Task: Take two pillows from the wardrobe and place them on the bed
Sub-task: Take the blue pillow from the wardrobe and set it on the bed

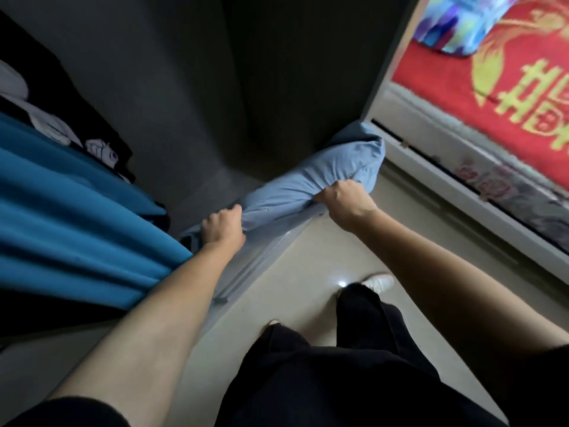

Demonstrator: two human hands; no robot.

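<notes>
From my remote feed: both fists are clenched on 1 light blue pillow (311, 180) at the wardrobe (197, 97) floor. The left hand (222, 224) bunches the pillow's near end; the right hand (345, 200) pinches fabric farther along it (fingers fully curled). The pillow spans between the 2 grips, its far end poking past the wardrobe edge toward the bed (492, 97). Teal fabric (70, 211) hangs left of the pillow.

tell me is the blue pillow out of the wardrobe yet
Partly out. Left hand and right hand grip the blue pillow, which straddles the wardrobe's bottom edge.
</notes>
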